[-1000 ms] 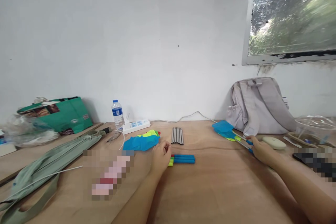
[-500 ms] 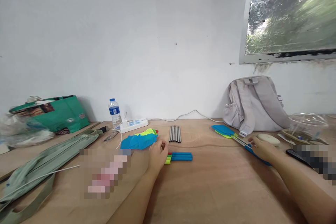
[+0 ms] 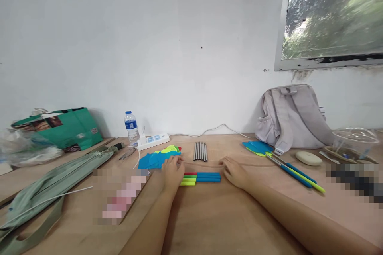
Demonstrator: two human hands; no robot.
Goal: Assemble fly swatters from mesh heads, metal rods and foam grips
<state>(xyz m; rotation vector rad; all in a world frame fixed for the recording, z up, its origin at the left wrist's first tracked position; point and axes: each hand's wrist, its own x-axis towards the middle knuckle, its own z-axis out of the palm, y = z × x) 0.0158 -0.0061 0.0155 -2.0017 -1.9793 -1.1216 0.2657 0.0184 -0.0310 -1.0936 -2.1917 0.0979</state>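
while both hands (image 3: 172, 170) (image 3: 235, 172) rest loosely open at their ends, the markers (image 3: 200, 178) lie left-to-right, blue ends pointing right.

Your wooden table (image 3: 227, 223) fills the lower half of the frame. At center lie 3 blue pens (image 3: 201, 178) side by side, with a row of grey metal rods (image 3: 200, 152) just behind them. Left of those you have blue and yellow cloth (image 3: 157, 158), a white power strip (image 3: 153, 141) and a water bottle (image 3: 131, 126). A green strap bag (image 3: 56, 179) runs to the lower left. At right sit a grey backpack (image 3: 291, 117), fly swatters (image 3: 283, 163) and a pale oval case (image 3: 308, 158).
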